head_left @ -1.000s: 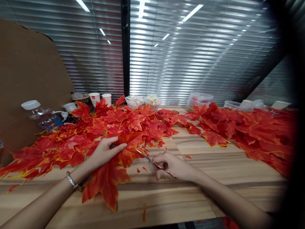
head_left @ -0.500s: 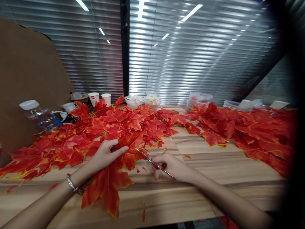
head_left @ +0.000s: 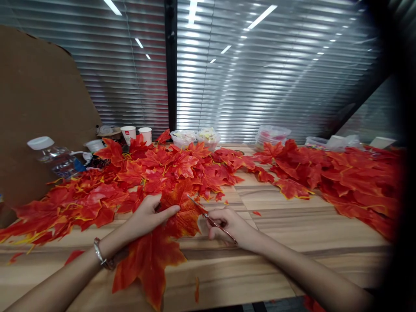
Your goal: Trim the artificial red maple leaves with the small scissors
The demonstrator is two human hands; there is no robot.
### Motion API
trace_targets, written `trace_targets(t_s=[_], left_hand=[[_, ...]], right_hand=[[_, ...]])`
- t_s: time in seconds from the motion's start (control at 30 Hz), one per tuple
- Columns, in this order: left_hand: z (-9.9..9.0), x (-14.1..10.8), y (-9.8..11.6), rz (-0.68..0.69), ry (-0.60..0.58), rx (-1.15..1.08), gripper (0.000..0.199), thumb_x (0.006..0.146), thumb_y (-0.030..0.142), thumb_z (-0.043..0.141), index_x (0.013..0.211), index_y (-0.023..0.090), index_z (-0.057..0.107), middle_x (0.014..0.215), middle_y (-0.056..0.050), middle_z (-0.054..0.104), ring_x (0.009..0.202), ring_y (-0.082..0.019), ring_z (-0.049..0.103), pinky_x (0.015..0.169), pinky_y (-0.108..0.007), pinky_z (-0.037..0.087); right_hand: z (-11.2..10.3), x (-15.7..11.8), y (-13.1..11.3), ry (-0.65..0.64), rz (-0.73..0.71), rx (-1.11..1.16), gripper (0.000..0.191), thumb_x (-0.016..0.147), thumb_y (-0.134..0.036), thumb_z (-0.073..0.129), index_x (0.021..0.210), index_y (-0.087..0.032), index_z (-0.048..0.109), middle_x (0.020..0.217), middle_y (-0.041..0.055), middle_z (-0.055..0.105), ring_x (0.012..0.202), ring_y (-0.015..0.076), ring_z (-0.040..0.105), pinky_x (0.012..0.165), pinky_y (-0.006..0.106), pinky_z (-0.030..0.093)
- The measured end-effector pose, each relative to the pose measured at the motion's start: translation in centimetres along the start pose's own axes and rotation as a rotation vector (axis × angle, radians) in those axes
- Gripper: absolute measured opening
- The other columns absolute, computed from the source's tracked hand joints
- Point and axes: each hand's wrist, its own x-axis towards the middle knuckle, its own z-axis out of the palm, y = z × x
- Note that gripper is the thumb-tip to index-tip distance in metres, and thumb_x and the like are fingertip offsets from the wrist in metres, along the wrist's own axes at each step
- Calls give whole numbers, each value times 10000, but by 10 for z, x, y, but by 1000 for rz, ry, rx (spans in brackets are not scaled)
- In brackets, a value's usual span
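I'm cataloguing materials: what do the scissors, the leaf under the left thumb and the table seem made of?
Scissors: apparently polished metal, with glinting blades. Leaf: matte, perhaps printed fabric, thin and veined. Table: smooth wood or wood-look laminate, by its streaky grain.

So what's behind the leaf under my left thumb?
Another red leaf sticks out below the held leaf, and the leaf pile shows past its top edge. Whatever sits directly behind is covered, so I can't see it.

Left hand [head_left: 147,219] shifted rightward, held leaf [head_left: 186,213] nearer scissors [head_left: 207,216] pivot
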Motion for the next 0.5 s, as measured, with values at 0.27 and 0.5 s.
trace_targets(t_s=[0.27, 0.5], left_hand=[[5, -2, 3, -151, -157, -227, 341, 776, 447, 539, 613, 159, 453, 493, 37, 496, 456, -87, 455, 450, -203, 339], [9, -6, 4, -174, -259, -222, 408, 787, 475, 506, 543, 149, 480, 466, 9, 514, 445, -93, 467, 450, -207, 345]], right_hand=[[-1, -1, 0, -83, 37, 20, 244, 810, -304, 511, 630, -146, 468, 523, -54, 382, 441, 53, 320, 419, 173, 225], [5, -3, -6, -40, 104, 87, 280, 768, -308, 543, 569, -157, 418, 475, -62, 353, 407, 52, 335, 380, 162, 251]])
